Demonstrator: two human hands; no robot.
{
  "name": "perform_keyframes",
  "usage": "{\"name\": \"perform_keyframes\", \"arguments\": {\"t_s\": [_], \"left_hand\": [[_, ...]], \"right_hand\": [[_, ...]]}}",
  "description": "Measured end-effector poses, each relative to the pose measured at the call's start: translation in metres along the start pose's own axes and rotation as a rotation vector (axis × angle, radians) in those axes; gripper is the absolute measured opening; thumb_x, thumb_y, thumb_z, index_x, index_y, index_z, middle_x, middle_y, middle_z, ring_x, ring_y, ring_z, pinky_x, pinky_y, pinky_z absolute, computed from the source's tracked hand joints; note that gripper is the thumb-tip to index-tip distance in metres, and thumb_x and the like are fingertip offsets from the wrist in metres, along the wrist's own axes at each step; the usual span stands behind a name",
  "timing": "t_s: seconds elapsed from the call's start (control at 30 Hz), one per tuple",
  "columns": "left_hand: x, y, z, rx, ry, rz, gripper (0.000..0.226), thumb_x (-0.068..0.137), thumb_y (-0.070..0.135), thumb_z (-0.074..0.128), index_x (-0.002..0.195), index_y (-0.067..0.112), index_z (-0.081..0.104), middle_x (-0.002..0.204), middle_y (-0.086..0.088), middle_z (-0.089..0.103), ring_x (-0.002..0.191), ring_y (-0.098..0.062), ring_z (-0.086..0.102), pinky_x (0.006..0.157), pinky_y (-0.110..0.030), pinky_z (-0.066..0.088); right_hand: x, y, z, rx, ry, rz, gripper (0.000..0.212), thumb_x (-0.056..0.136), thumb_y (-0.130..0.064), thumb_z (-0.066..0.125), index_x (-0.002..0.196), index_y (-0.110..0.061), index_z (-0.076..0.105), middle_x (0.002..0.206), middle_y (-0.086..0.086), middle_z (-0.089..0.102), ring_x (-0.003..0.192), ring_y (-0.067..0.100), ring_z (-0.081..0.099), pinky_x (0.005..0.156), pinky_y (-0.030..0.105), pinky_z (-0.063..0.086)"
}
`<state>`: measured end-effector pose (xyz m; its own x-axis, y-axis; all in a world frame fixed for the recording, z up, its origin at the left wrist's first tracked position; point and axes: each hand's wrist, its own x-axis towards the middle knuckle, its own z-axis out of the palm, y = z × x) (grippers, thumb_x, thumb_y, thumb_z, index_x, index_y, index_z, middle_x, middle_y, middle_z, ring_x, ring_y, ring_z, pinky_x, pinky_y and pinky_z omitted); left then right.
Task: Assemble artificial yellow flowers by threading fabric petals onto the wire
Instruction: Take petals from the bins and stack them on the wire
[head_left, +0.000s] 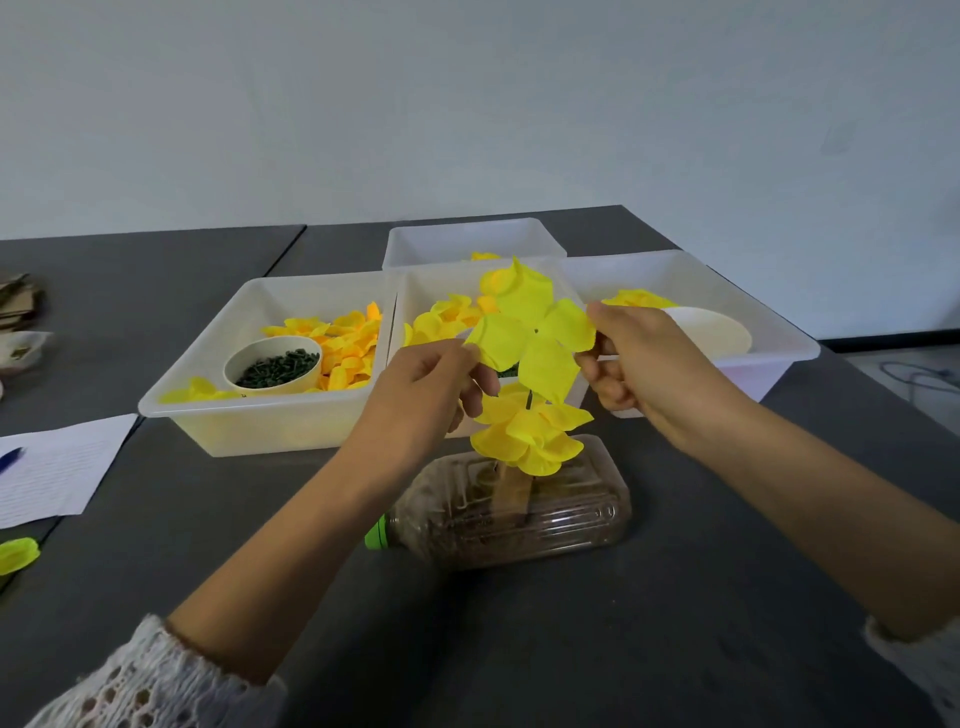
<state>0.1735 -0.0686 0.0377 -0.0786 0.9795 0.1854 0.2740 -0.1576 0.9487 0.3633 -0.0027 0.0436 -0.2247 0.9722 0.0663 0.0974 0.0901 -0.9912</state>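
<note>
A four-lobed yellow fabric petal piece (530, 332) is held spread between both hands above the table. My left hand (431, 384) pinches its left lobe; my right hand (631, 358) pinches its right lobe. Just below it, a dark wire (529, 400) rises from a bunched yellow flower (530, 436) of stacked petals. The flower stands on a clear plastic bottle (519, 514) lying on its side, with brown filling and a green cap. The wire's tip is hidden behind the petal piece.
Several translucent white bins stand behind: the left bin (218, 395) holds orange-yellow petals and a paper cup of dark green pieces (275, 366), the middle and right ones hold yellow petals. A lined paper with pen (57, 467) and a loose petal (18, 553) lie left.
</note>
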Motion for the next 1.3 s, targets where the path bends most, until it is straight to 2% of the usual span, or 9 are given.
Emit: {"name": "perform_keyframes", "arguments": {"t_s": [0.1, 0.3, 0.53, 0.77, 0.87, 1.17, 1.3], "left_hand": [[-0.004, 0.004, 0.001, 0.021, -0.026, -0.034, 0.048, 0.1, 0.019, 0.041, 0.06, 0.011, 0.066, 0.053, 0.003, 0.053, 0.043, -0.004, 0.04, 0.042, -0.011, 0.031], [-0.006, 0.009, 0.001, 0.049, -0.04, -0.092, 0.052, 0.099, 0.017, 0.041, 0.054, 0.006, 0.064, 0.047, 0.0, 0.05, 0.039, -0.003, 0.041, 0.041, -0.009, 0.032], [-0.007, 0.003, 0.001, 0.078, -0.093, -0.163, 0.055, 0.098, 0.019, 0.042, 0.049, 0.012, 0.066, 0.046, 0.0, 0.048, 0.037, -0.004, 0.037, 0.04, -0.01, 0.031], [-0.007, 0.004, 0.0, 0.044, -0.074, -0.053, 0.051, 0.099, 0.015, 0.043, 0.055, 0.007, 0.068, 0.046, -0.001, 0.046, 0.039, -0.004, 0.036, 0.042, -0.009, 0.031], [-0.004, 0.005, 0.0, 0.036, -0.047, -0.013, 0.051, 0.1, 0.016, 0.043, 0.056, 0.008, 0.068, 0.045, 0.001, 0.046, 0.04, -0.003, 0.037, 0.043, -0.009, 0.031], [-0.002, -0.006, 0.004, 0.104, -0.046, -0.057, 0.054, 0.099, 0.017, 0.044, 0.051, 0.013, 0.068, 0.043, 0.003, 0.043, 0.038, -0.004, 0.037, 0.042, -0.008, 0.032], [-0.007, -0.014, 0.002, 0.168, -0.043, -0.089, 0.052, 0.096, 0.019, 0.046, 0.049, 0.014, 0.068, 0.039, 0.007, 0.04, 0.037, -0.005, 0.034, 0.043, -0.015, 0.032]], "right_hand": [[0.005, 0.0, -0.001, -0.016, 0.016, -0.004, 0.042, 0.102, -0.033, 0.042, 0.063, -0.016, 0.041, 0.046, -0.006, 0.04, 0.039, 0.011, 0.03, 0.04, 0.017, 0.022], [0.007, 0.006, -0.004, -0.049, -0.027, 0.054, 0.037, 0.1, -0.031, 0.047, 0.067, -0.015, 0.051, 0.051, -0.003, 0.045, 0.039, 0.009, 0.032, 0.039, 0.017, 0.025], [0.007, 0.023, -0.007, -0.081, -0.012, 0.082, 0.033, 0.099, -0.032, 0.052, 0.071, -0.015, 0.057, 0.05, -0.003, 0.046, 0.038, 0.007, 0.034, 0.037, 0.017, 0.029], [0.007, 0.012, -0.005, 0.045, -0.025, -0.04, 0.043, 0.101, -0.027, 0.048, 0.06, -0.019, 0.057, 0.055, 0.001, 0.042, 0.039, 0.008, 0.03, 0.041, 0.016, 0.022], [0.012, 0.005, -0.005, 0.034, -0.002, -0.075, 0.037, 0.102, -0.025, 0.046, 0.068, -0.01, 0.052, 0.058, 0.005, 0.04, 0.039, 0.009, 0.028, 0.042, 0.018, 0.021], [0.017, 0.028, -0.003, -0.042, -0.01, 0.014, 0.033, 0.101, -0.029, 0.047, 0.076, -0.008, 0.054, 0.053, -0.001, 0.041, 0.038, 0.008, 0.03, 0.04, 0.018, 0.024], [0.017, 0.039, -0.002, -0.114, -0.037, 0.014, 0.036, 0.1, -0.031, 0.048, 0.07, -0.01, 0.052, 0.049, -0.005, 0.042, 0.039, 0.007, 0.031, 0.039, 0.017, 0.026]]}}
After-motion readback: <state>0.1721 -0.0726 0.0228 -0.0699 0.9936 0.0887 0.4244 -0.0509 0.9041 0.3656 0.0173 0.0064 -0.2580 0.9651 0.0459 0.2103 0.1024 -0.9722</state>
